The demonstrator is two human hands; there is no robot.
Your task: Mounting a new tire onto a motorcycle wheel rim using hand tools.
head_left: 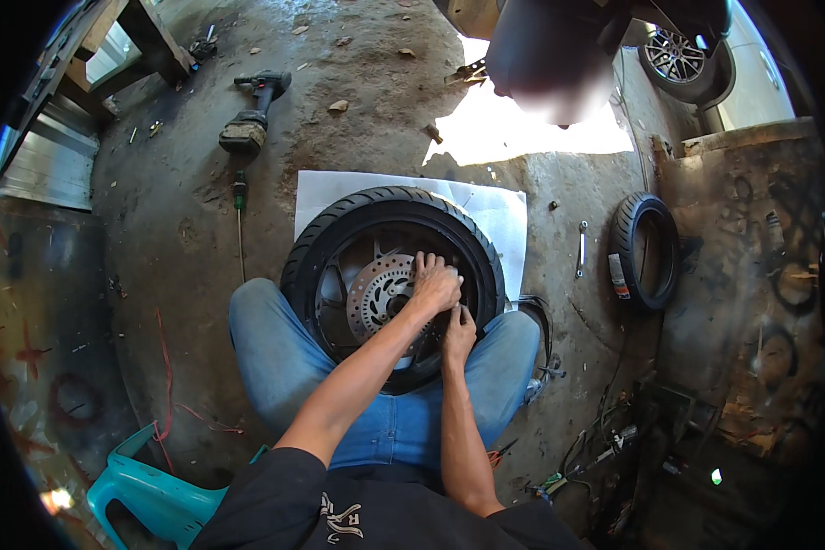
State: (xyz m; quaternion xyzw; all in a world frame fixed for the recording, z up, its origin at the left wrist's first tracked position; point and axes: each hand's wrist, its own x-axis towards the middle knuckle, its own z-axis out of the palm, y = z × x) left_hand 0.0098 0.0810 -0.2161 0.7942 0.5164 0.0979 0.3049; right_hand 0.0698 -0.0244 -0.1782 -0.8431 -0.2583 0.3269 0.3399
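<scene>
A motorcycle wheel with a black tyre lies flat between my knees, partly on a white sheet. A drilled brake disc is at its hub. My left hand rests over the disc's right edge with fingers bent and pressed together; whatever they grip is hidden. Just below it, my right hand pinches close to the rim on the wheel's right side. Its fingertips nearly meet the left hand's, and what they hold is too small to make out.
A cordless impact driver and a green-handled screwdriver lie on the left. To the right are a spanner and a loose tyre. A teal plastic chair stands at lower left; cables and an air tool lie lower right.
</scene>
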